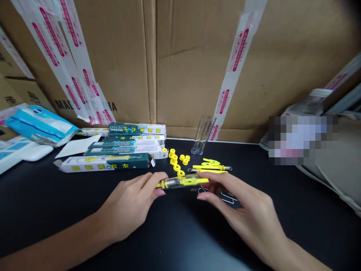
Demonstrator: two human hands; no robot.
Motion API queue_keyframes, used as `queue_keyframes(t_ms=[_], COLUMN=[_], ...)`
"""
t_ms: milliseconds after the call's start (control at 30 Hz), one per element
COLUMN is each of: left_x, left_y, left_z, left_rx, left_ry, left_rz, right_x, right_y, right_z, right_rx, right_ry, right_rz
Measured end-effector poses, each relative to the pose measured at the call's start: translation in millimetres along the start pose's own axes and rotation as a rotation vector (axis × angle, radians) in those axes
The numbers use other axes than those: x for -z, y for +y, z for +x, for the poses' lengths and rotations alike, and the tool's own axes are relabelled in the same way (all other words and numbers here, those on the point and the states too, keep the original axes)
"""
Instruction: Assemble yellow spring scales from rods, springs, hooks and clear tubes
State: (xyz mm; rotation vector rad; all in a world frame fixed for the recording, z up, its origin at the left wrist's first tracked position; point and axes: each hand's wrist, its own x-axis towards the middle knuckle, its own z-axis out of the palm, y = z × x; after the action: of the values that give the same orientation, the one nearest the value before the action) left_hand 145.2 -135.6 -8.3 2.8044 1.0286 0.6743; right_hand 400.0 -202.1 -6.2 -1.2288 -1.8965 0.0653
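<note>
A clear-tube spring scale (183, 182) with a yellow inner piece and a metal spring lies level above the black table. My left hand (138, 203) is closed around its left end, thumb below and fingers over the top. At the other end is my right hand (242, 210), its thumb and index finger apart. The right index finger is by the yellow tip and seems to touch it; the thumb is below, clear of the tube. Just beyond the hands lie yellow inner pieces with springs (210, 168), yellow caps (173, 158) and metal wire hooks (228, 197).
Printed spring-scale boxes (107, 163) are stacked at the back left, near a white paper (77, 146) and a blue tissue pack (42, 124). Clear tubes (201, 135) stand before a large cardboard box (183, 75). A plastic bottle (307, 105) and a beige bag (338, 162) are at right.
</note>
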Motion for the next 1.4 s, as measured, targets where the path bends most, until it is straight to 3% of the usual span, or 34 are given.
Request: queue_keyframes(t_ms=[233,367,467,567,700,900,1133,1400], left_x=[0.3,-0.5,0.1,-0.1,-2.1,-3.7,-2.1,-1.7], left_y=[-2.0,0.0,0.3,-1.1,-3.8,-5.8,-2.9,-7.4], left_z=[-0.8,-2.2,-1.2,1.7,4.2,1.8,1.2,4.8], left_rx=[-0.063,-0.008,0.046,0.117,0.112,0.101,0.136,0.179], left_ry=[-0.017,-0.011,-0.006,0.071,0.169,0.168,0.176,0.204], left_rz=[0.133,0.072,0.031,-0.029,-0.130,-0.219,-0.312,-0.365], right_x=[-4.9,-7.8,-8.5,-8.0,-8.5,-14.8,-17.1,-3.3], right_y=[3.0,1.8,4.2,8.1,11.2,14.2,12.8,4.9], right_z=[-2.0,-4.6,-4.9,-2.8,-0.8,-5.3,-5.6,2.9], right_rx=[0.086,0.075,-0.002,-0.056,0.034,0.104,0.009,-0.269], right_ry=[-0.110,-0.143,-0.084,-0.035,-0.096,-0.162,-0.180,0.074], right_rz=[0.011,0.010,-0.041,-0.099,-0.161,-0.270,-0.119,0.129])
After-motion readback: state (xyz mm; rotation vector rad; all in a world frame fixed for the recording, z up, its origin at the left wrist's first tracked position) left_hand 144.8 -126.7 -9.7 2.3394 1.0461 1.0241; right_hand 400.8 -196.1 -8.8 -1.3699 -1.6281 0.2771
